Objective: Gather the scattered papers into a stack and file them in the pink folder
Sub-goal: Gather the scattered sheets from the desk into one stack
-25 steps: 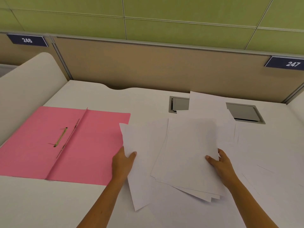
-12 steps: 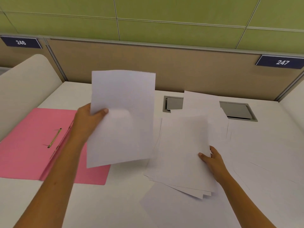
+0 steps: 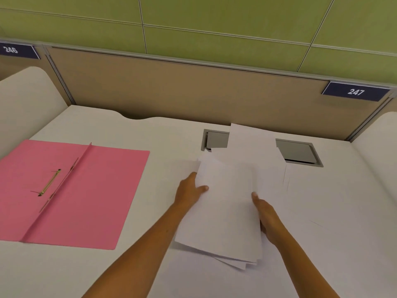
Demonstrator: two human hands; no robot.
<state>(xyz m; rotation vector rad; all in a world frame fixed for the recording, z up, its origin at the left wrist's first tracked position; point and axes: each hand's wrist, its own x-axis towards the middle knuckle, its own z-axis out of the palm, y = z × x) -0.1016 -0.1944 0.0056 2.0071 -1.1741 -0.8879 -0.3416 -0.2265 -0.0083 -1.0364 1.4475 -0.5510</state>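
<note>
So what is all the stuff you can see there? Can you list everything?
paper stack: one pile, sheet count unclear, white, middle of desk, between both hands
loose papers: a few, white, behind and right of the stack, one over the hatches
pink folder: one, pink, open flat, left on desk
fastener: one, gold, on the folder's left half
desk: one, white
cable hatches: two, grey, back of desk
number plates: two, dark blue, 246 and 247, on partition
left hand: one, grips stack's left edge
right hand: one, on stack's right edge
</note>
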